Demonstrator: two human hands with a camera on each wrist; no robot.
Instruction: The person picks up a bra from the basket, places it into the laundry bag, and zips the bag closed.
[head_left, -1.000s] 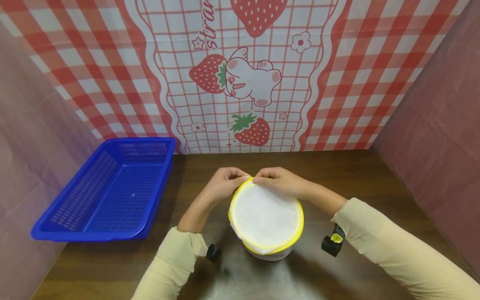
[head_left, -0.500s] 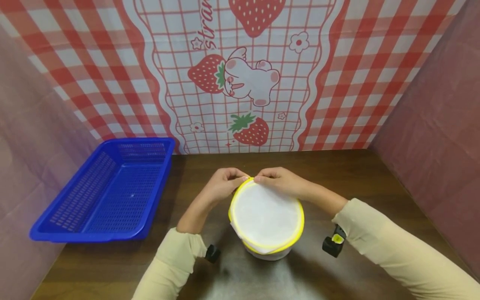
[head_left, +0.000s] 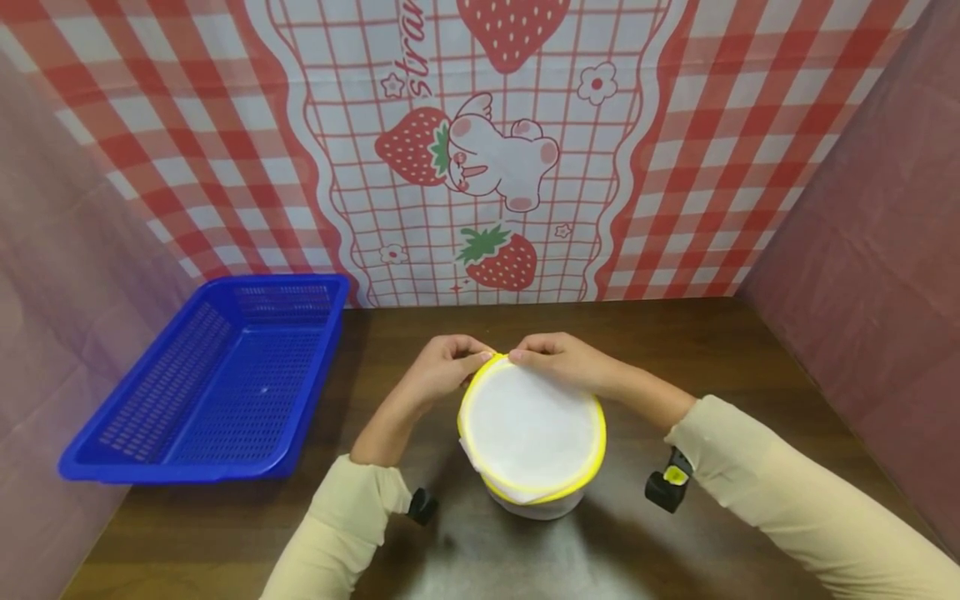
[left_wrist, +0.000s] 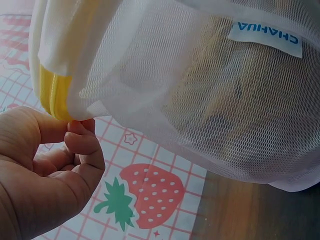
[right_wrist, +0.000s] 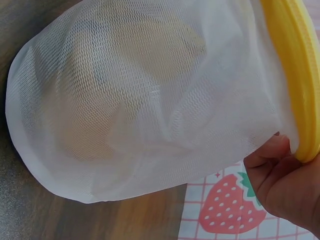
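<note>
A round white mesh laundry bag [head_left: 534,425] with a yellow zipper rim stands on the table, its flat top facing up. At the rim's far edge my left hand [head_left: 444,367] pinches the yellow zipper edge between thumb and fingers. Just to the right, my right hand [head_left: 562,360] grips the same rim, thumb on top. Through the mesh in the left wrist view, a blurred tan and dark shape [left_wrist: 225,95] shows inside, below a white label [left_wrist: 267,37] reading CHAHUA. The right wrist view has the yellow zipper [right_wrist: 295,75] running down to my right fingers.
A blue perforated plastic basket [head_left: 247,383] sits at the left of the brown wooden table [head_left: 675,350]. Behind rises a red-and-white checked cloth [head_left: 495,167] with strawberries. Pinkish cloth walls [head_left: 862,233] flank both sides.
Both hands keep their hold at the far rim. The bag's near side has tilted up very slightly; otherwise little differs.
</note>
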